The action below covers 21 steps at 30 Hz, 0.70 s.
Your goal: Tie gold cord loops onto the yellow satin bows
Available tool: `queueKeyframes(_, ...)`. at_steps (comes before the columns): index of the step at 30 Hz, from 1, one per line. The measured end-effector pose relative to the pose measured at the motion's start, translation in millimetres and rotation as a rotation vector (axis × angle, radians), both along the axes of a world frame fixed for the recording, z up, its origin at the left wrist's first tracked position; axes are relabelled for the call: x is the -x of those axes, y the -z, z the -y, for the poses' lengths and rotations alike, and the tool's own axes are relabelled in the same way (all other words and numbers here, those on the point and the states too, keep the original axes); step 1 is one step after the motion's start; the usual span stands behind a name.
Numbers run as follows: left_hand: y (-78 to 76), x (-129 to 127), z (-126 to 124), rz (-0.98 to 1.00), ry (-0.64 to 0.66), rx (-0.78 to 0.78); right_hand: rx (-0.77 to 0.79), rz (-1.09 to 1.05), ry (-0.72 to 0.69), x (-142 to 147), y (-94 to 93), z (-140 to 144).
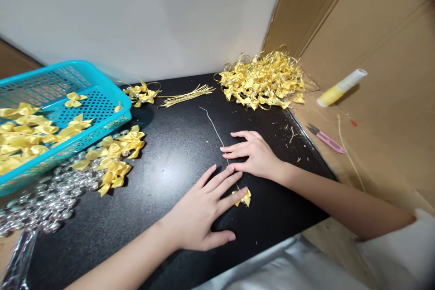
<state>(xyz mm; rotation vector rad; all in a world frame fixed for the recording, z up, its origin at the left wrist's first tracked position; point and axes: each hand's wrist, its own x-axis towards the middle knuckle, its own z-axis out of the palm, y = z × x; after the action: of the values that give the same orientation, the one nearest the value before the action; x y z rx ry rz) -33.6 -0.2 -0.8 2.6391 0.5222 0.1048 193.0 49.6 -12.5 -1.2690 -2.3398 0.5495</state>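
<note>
My left hand point(207, 208) lies flat with its fingers spread, one fingertip touching a small yellow ribbon bow point(246, 199) on the black tabletop. A thin gold cord point(215, 128) runs from that bow under the fingertips of both hands and on toward the back. Palm down, my right hand point(253, 152) rests across this cord, its fingers stretched out and apart. The fingertips of the two hands nearly meet over the cord. Part of the bow is hidden beneath my left fingers.
Left stands a blue basket point(120, 120) of yellow bows, with silver beads point(50, 204) and loose bows point(113, 172) beside it. Gold cords point(186, 96) lie at the back, near a heap of corded bows point(263, 79). Pink-handled snips point(326, 139) and a tube point(341, 88) are right.
</note>
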Motion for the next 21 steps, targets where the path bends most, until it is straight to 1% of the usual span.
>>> queueKeyframes(5, -1.7, 0.5, 0.7, 0.022, 0.011, 0.038, 0.033, -0.013, 0.044, 2.5, -2.6, 0.9)
queueKeyframes(11, -1.0, 1.7, 2.9, 0.005, 0.046, 0.094, 0.047, 0.023, 0.062, 3.5, -4.7, 1.9)
queueKeyframes(17, -1.0, -0.5, 6.6, 0.031, 0.028, 0.079, 0.054, 0.062, 0.057, 5.2, -8.6, 2.7)
queueKeyframes(21, -2.2, -0.9, 7.4, 0.045, 0.051, 0.076, 0.029, 0.059, 0.058, 4.3, -5.3, 3.3)
